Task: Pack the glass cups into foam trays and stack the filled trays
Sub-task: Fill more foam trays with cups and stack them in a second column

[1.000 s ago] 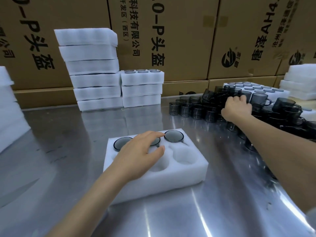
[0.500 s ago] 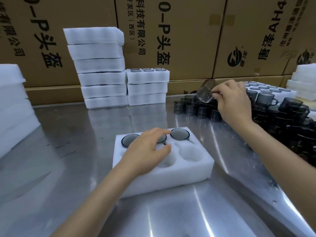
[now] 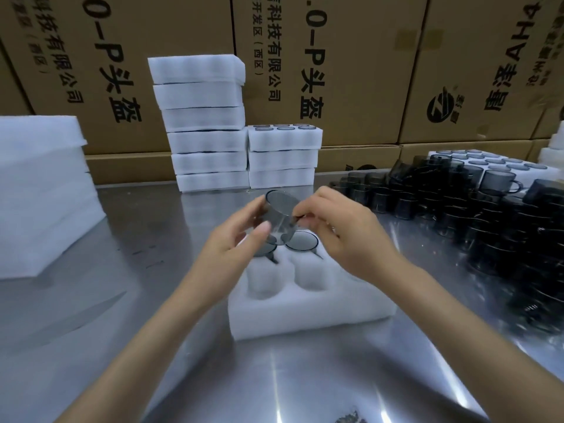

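Cup (image 3: 279, 213) brought over from the pile (image 3: 476, 215), now tilted above the tray (image 3: 308, 312), handle pinched by right hand (image 3: 341, 230), body cradled in loosely curled left hand (image 3: 238, 239), lifted off the tray. Back pockets filled, front ones empty; seating next, probably.

Both bare forearms reach forward from the lower corners and meet at centre. The left hand (image 3: 235, 239) has fingers curled around a smoky glass cup (image 3: 279, 216), thumb forward; the right hand (image 3: 345, 230) pinches the cup's handle side with thumb and forefinger
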The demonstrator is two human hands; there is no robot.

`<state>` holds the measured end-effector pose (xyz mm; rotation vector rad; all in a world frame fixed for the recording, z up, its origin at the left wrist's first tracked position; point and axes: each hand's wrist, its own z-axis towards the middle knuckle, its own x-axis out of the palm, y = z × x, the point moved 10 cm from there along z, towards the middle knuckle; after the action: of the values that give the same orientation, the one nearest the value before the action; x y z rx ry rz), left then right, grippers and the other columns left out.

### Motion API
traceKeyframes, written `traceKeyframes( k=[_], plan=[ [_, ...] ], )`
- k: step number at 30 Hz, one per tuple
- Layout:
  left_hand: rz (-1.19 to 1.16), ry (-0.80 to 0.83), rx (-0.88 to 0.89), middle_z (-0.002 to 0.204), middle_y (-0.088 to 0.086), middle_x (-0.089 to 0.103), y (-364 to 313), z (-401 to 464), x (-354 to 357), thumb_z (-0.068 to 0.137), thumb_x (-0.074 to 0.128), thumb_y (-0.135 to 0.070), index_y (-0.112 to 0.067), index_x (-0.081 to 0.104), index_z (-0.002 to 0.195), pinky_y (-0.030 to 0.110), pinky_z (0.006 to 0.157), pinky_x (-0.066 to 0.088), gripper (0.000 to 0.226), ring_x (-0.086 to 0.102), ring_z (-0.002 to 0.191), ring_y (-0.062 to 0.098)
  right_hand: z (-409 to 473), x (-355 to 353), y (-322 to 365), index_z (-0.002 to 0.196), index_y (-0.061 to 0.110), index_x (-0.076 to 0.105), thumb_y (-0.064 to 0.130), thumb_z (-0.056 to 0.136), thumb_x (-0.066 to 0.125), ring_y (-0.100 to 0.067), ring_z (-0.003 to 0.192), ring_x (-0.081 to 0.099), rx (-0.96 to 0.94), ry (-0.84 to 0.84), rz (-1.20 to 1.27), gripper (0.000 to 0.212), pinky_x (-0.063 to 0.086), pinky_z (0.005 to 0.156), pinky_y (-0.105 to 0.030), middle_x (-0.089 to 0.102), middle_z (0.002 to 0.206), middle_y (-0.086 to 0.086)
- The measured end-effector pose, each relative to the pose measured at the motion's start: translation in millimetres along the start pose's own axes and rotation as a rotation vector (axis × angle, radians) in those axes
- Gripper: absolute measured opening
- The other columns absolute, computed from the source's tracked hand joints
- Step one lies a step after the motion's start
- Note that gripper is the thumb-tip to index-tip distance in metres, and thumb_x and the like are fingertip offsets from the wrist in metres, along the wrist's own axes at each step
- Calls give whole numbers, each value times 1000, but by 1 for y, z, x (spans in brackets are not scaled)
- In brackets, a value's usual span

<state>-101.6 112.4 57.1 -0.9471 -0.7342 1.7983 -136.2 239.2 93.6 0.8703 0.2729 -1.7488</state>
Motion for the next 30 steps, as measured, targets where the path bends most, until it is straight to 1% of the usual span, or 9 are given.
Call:
traceKeyframes(
  k=[2, 3, 5, 7, 13, 18, 20, 24, 30],
  plan=[
    [47, -125, 23, 112, -23, 65, 0, -4, -22, 83, 67, -21, -39, 56, 114, 25, 102, 43, 37, 56, 111, -4, -1, 8, 3, 100, 19, 63, 13, 93, 53, -14, 74, 51, 38, -15, 22, 14, 48, 62, -43, 56, 93, 6],
    [70, -167, 33, 111, -17, 65, -1, -6, -29, 76, 70, -24, -38, 58, 113, 26, 103, 43, 41, 57, 109, -2, -3, 11, 3, 101, 19, 63, 12, 93, 52, -16, 76, 53, 60, -23, 37, 15, 49, 63, -44, 57, 94, 6],
    [109, -195, 67, 110, -7, 62, -6, -12, -32, 67, 74, -30, -35, 59, 115, 20, 99, 43, 51, 59, 105, 2, -7, 18, 4, 102, 20, 61, 7, 93, 49, -17, 80, 55, 90, -19, 70, 19, 49, 64, -45, 59, 96, 7],
    [148, -202, 79, 103, -6, 55, -8, -16, -27, 63, 79, -35, -33, 59, 120, 11, 93, 42, 60, 59, 101, 1, -13, 24, 6, 103, 20, 58, 7, 91, 47, -14, 81, 54, 103, -6, 123, 21, 48, 66, -45, 58, 97, 9],
    [277, -253, 99, 94, -22, 42, -4, -34, -18, 62, 77, -48, -44, 52, 119, 9, 88, 42, 62, 56, 97, 3, -30, 39, 13, 111, 39, 43, 54, 85, 43, 1, 101, 53, 155, 69, 239, 31, 48, 83, -32, 53, 110, 24],
    [336, -221, 73, 99, -18, 41, 6, -50, -12, 60, 79, -32, -40, 54, 118, 5, 83, 40, 64, 53, 101, -1, -35, 56, 20, 127, 49, 26, 69, 76, 43, 4, 107, 49, 171, 154, 153, 58, 48, 85, -24, 53, 117, 27],
    [330, -198, 61, 100, -18, 42, 7, -51, -12, 61, 77, -34, -41, 54, 118, 6, 86, 40, 61, 53, 102, 4, -36, 57, 21, 135, 45, 27, 70, 76, 40, 3, 111, 47, 166, 170, 99, 66, 45, 85, -21, 54, 123, 25],
    [292, -135, 43, 104, -7, 48, 7, -51, -10, 64, 67, -43, -39, 54, 120, 8, 89, 39, 58, 53, 106, 7, -37, 58, 23, 138, 37, 36, 67, 80, 39, 3, 113, 48, 160, 212, 68, 65, 43, 86, -20, 54, 127, 24],
    [235, -75, 4, 108, -15, 54, 14, -51, -10, 66, 68, -46, -45, 54, 121, 7, 89, 38, 57, 56, 110, 6, -36, 58, 20, 134, 36, 40, 57, 84, 49, 2, 113, 51, 199, 237, 106, 56, 43, 92, -25, 56, 125, 23]
  ],
)
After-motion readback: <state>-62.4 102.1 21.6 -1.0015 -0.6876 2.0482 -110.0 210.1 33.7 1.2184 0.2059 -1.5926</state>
